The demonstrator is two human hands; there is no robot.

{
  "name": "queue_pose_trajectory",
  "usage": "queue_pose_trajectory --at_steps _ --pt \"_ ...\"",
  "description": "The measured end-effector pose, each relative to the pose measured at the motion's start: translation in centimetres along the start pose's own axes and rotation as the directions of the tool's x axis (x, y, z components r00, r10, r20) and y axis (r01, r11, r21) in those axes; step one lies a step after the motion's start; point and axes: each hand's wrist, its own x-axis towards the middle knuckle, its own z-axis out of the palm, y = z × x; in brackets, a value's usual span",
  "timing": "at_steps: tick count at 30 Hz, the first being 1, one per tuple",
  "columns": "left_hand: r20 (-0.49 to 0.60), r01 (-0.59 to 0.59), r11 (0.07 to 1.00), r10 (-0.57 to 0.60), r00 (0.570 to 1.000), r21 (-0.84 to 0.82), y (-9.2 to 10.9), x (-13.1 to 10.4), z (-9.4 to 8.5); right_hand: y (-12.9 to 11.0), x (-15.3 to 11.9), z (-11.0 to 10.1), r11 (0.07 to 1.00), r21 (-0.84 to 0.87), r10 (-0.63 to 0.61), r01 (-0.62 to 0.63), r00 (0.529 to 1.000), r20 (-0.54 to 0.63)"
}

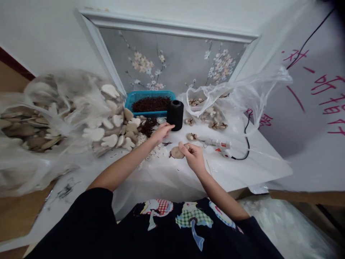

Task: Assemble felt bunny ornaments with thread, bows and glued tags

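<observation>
Standing by the left hand (162, 132) (grip unclear), the spool (175, 114) could be toppled by a nudge; a tan piece (176, 153) is pinched in the right hand (194, 157).

We are in what looks like a craft workroom: a corded glue gun (222, 144) lies toward the right edge of the white table (245, 176), a blue basket (153, 114) stands at its far edge, and bagged cutouts (94, 133) crowd its left.

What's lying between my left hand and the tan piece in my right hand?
In the head view, a small dark bow lies between your left hand and the tan piece.
</observation>
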Motion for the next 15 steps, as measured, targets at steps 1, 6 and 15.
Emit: queue_pose_trajectory --at_steps 1,6,15 --pt "0.044 0.005 1.000 -0.007 0.999 0.031 0.1 -0.1 0.3 -0.2 0.0 -0.2 1.000 -0.002 -0.007 0.007 1.000 -0.025" --pt "0.189 -0.128 0.970 0.088 0.978 0.208 0.0 -4.8 -0.7 0.0 0.1 -0.9 1.000 0.023 -0.010 0.011 0.999 -0.049" --pt "0.217 -0.086 0.971 0.037 0.975 0.222 0.8 -13.0 -1.4 1.2 0.0 2.0 0.976 0.193 0.083 -0.101 0.992 0.100"
